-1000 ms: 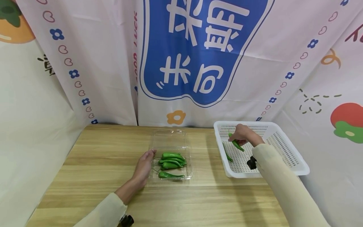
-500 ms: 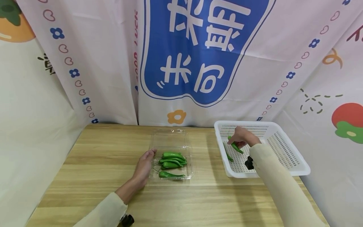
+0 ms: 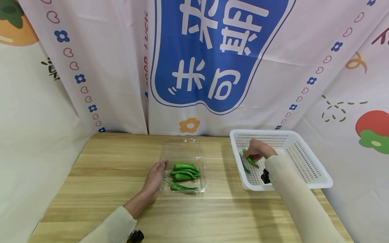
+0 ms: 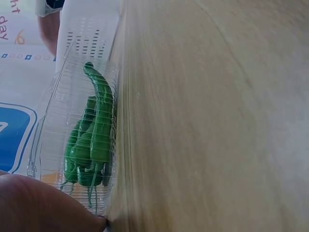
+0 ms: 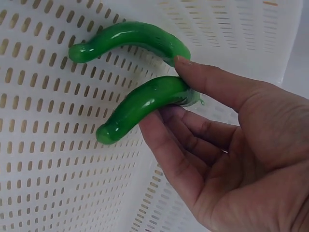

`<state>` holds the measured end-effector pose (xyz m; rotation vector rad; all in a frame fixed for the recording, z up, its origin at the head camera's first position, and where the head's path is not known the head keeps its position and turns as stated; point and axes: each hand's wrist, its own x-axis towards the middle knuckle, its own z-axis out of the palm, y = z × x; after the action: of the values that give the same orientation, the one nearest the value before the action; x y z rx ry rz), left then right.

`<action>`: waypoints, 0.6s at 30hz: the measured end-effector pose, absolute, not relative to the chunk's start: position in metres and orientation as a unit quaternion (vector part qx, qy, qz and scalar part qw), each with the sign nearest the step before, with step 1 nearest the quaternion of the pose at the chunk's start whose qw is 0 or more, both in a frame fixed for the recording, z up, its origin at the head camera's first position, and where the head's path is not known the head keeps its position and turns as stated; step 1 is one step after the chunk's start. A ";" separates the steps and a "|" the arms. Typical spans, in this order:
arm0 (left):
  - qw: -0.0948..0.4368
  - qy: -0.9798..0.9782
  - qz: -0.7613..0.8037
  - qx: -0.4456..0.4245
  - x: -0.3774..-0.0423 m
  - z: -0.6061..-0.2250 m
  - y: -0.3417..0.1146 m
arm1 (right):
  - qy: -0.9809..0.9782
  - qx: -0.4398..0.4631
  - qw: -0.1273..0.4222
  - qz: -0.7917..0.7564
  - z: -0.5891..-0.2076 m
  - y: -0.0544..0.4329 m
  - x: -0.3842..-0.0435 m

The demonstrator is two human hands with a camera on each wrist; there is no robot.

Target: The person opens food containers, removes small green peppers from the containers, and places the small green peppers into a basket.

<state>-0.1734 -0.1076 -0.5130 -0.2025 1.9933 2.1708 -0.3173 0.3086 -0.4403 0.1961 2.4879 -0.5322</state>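
Note:
My right hand (image 3: 255,150) is down inside the white plastic basket (image 3: 316,182). Between its thumb and fingers it holds a green chili pepper (image 5: 140,104), low over the slotted floor. A second green pepper (image 5: 130,38) lies beside it along the basket wall, close to the thumb tip. My left hand (image 3: 154,180) grips the left edge of a clear plastic clamshell box (image 3: 204,184); its other fingers are mostly hidden. Several green peppers (image 3: 183,172) lie in that box, its lid tipped back. In the left wrist view, the thumb (image 4: 43,203) lies against the box end.
Both containers stand on a wooden table (image 3: 194,216), with a strip of tabletop between them. A printed cloth (image 3: 170,118) hangs directly behind the table, and patterned sheets flank both sides.
My right hand has lowered slightly and moved a little left with the pepper, bringing it closer to the other pepper and the basket floor. The left hand and the box have stayed put.

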 end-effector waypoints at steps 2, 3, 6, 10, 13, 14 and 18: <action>0.092 0.672 0.732 -0.067 -0.173 -0.512 -0.108 | 0.933 0.076 0.293 -0.197 -0.444 0.308 -0.318; 0.092 0.672 0.732 -0.066 -0.173 -0.512 -0.107 | 0.932 0.077 0.295 -0.196 -0.445 0.308 -0.319; 0.090 0.672 0.733 -0.062 -0.172 -0.510 -0.107 | 0.932 0.076 0.297 -0.195 -0.448 0.307 -0.320; 0.089 0.671 0.734 -0.061 -0.171 -0.509 -0.107 | 0.931 0.076 0.300 -0.193 -0.450 0.308 -0.321; 0.090 0.671 0.734 -0.062 -0.171 -0.509 -0.107 | 0.931 0.074 0.301 -0.194 -0.450 0.308 -0.322; 0.090 0.671 0.733 -0.061 -0.171 -0.510 -0.106 | 0.931 0.073 0.302 -0.194 -0.451 0.308 -0.322; 0.091 0.673 0.731 -0.065 -0.172 -0.511 -0.107 | 0.929 0.071 0.305 -0.199 -0.451 0.308 -0.322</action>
<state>-0.1717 -0.1070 -0.5107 -0.1929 1.9997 2.1738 -0.3215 0.3078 -0.4511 0.1877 2.4599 -0.5258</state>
